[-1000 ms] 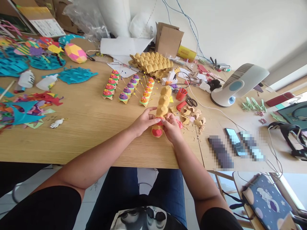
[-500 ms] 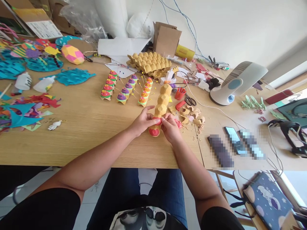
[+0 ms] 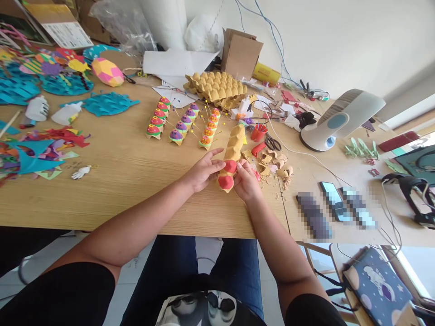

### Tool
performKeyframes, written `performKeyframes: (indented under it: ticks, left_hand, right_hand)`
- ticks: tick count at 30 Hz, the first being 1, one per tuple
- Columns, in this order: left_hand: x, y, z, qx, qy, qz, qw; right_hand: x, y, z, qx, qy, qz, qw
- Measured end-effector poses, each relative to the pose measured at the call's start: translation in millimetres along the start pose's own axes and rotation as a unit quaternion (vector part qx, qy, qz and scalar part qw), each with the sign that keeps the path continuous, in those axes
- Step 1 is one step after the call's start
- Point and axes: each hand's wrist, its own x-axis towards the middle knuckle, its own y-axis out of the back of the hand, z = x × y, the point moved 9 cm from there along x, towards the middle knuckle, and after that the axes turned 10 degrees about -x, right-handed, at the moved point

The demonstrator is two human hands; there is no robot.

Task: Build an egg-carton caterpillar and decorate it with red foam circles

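Note:
An egg carton strip (image 3: 233,150) of tan pulp is between my hands, above the table's near part. Its two nearest bumps are capped with smooth red clay (image 3: 226,182); the farther bumps are bare. My left hand (image 3: 203,172) grips the strip's left side, thumb against the second red cap and index finger stretched out. My right hand (image 3: 247,181) pinches the strip's right edge beside that cap; some of its fingertips are hidden. Beyond stand three decorated carton strips, one red and green (image 3: 158,118), one purple (image 3: 184,123), one orange (image 3: 210,128).
Torn carton scraps (image 3: 268,163), a red cup (image 3: 258,132) and black-handled scissors (image 3: 273,143) lie to the right. Stacked egg trays (image 3: 217,88) stand behind. A white fan (image 3: 343,120) and phones (image 3: 331,194) are farther right. Colourful paper scraps (image 3: 44,151) cover the left side.
The strip has tipped so its red caps face me more fully. My left thumb has slid left off the middle of the second cap. The whole view has shifted slightly.

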Motion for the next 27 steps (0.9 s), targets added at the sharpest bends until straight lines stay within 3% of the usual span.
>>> performKeyframes:
  ticks: [8, 15, 23, 27]
  left_hand:
    - [2.3, 3.5, 5.1, -0.002, -0.028, -0.008, 1.000]
    - [1.5, -1.2, 10.6, 0.068, -0.032, -0.028, 0.997]
    - [-2.0, -4.5, 16.2, 0.123, -0.047, -0.049, 0.990]
    - [-2.2, -5.2, 14.5, 0.133, -0.042, -0.051, 0.989]
  right_hand:
    - [-4.8, -14.7, -4.5, -0.021, -0.007, -0.073, 0.997]
    - [-0.9, -8.3, -7.8, -0.040, 0.015, -0.063, 0.997]
    - [-5.5, -16.0, -9.0, -0.032, 0.002, -0.098, 0.995]
    - [-4.9, -11.0, -8.4, -0.053, -0.001, -0.075, 0.996]
